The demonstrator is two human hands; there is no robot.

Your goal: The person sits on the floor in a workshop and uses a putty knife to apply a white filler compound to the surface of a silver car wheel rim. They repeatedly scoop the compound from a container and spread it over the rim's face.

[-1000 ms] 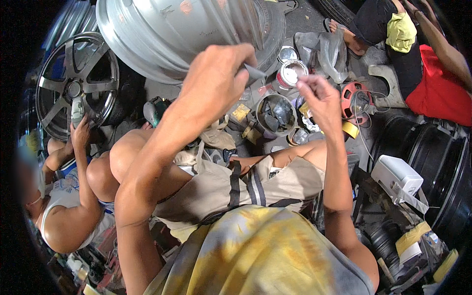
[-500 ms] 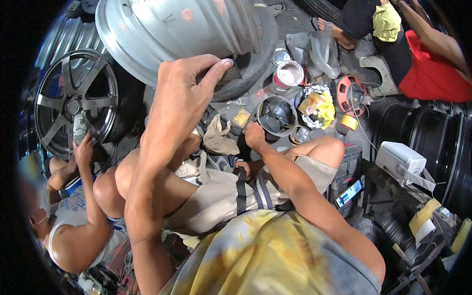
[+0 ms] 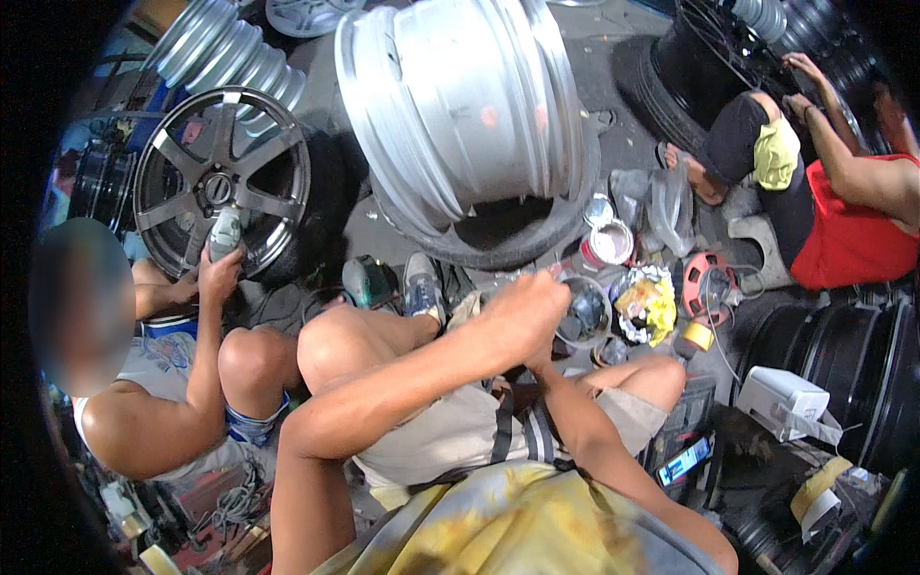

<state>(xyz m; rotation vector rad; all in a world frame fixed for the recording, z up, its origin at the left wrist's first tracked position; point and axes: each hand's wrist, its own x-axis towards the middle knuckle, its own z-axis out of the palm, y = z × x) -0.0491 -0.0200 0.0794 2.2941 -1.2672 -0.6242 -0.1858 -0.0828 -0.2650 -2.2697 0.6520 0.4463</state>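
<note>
My left hand [image 3: 529,314] is curled at the left rim of a small round tub [image 3: 606,335]. Its fingertips are turned away, so what they hold is hidden. Dark pieces [image 3: 586,311] lie inside the tub. Just below the left hand, my right hand [image 3: 542,356] is mostly covered by it, and its fingers do not show. Beyond both hands a large silver wheel rim [image 3: 450,115] rests on a black tire [image 3: 450,251].
At left a person holds a grey power tool [image 3: 224,233] against a dark spoked wheel [image 3: 177,158]. Right of the tub are an open paint can [image 3: 608,245], crumpled yellow paper [image 3: 661,316] and a red reel [image 3: 704,287]. Another person in red [image 3: 843,230] sits at far right.
My left hand has come down and right from the silver rim to the tub, having pinched a dark, thin sheet there before. The view has shifted, and my right hand is now mostly covered.
</note>
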